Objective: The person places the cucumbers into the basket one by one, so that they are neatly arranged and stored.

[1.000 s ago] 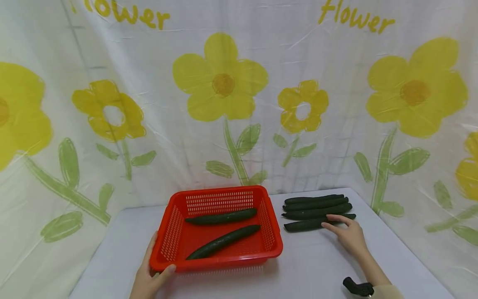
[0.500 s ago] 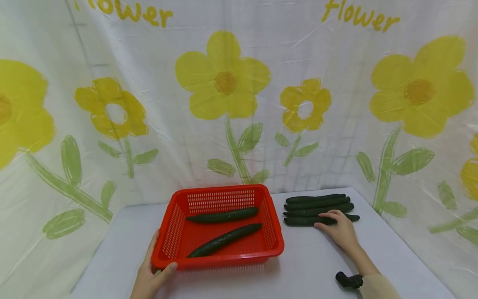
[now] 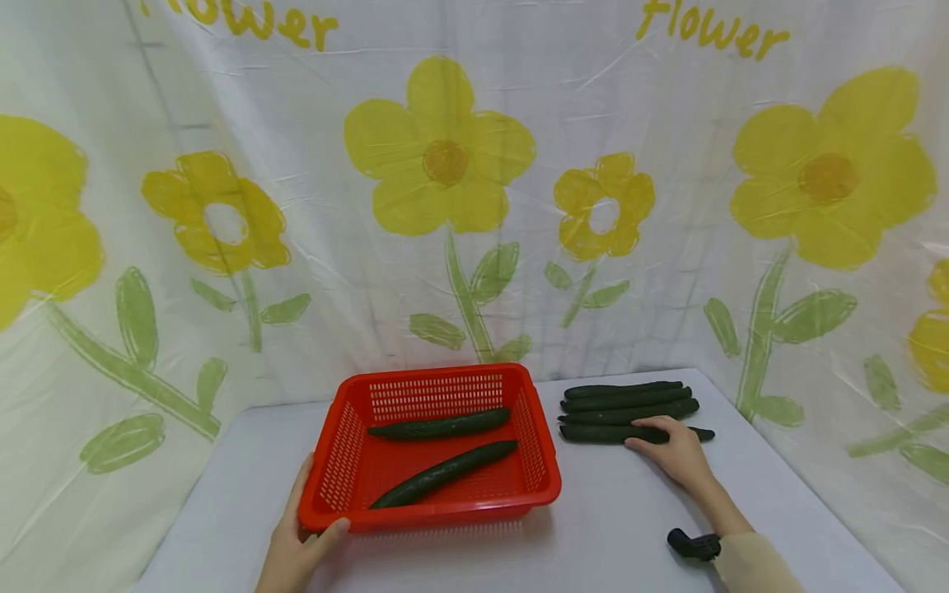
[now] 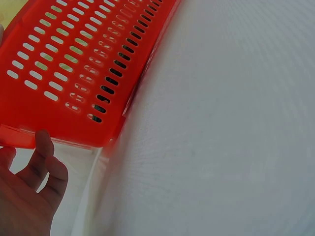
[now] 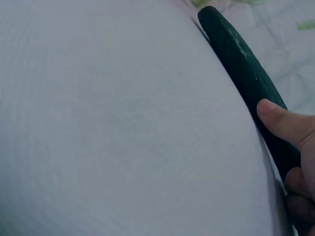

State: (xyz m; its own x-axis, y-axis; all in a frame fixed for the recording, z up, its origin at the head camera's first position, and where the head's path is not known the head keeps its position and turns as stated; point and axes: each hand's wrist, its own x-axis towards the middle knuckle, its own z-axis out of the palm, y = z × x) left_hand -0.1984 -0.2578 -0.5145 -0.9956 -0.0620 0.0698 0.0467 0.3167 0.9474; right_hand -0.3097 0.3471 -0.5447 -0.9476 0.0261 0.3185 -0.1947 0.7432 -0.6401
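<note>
In the head view, my left hand (image 3: pixel 292 550) grips the front left corner of a red plastic basket (image 3: pixel 430 517), thumb over its rim. Two dark green cucumbers lie inside, one toward the back (image 3: pixel 441 426) and one slanting in front (image 3: pixel 445 473). To the basket's right, my right hand (image 3: pixel 678 455) holds the nearest cucumber (image 3: pixel 593 434) of a row, thumb on its near side. The right wrist view shows that thumb (image 5: pixel 283 120) pressed on the cucumber (image 5: pixel 241 59) and fingers curled at it. Perforated basket wall (image 4: pixel 64 73) fills the left wrist view's upper left.
Several more cucumbers (image 3: pixel 626 402) lie side by side behind the held one. Everything stands on a white-covered table (image 3: pixel 593 527). A white curtain (image 3: pixel 319 206) with painted yellow flowers hangs right behind it. A black strap device (image 3: pixel 693 545) sits at my right wrist.
My right hand has shifted a little to the left and closed on the front cucumber. That cucumber now lies closer to the row behind it. The left hand and basket stay in place.
</note>
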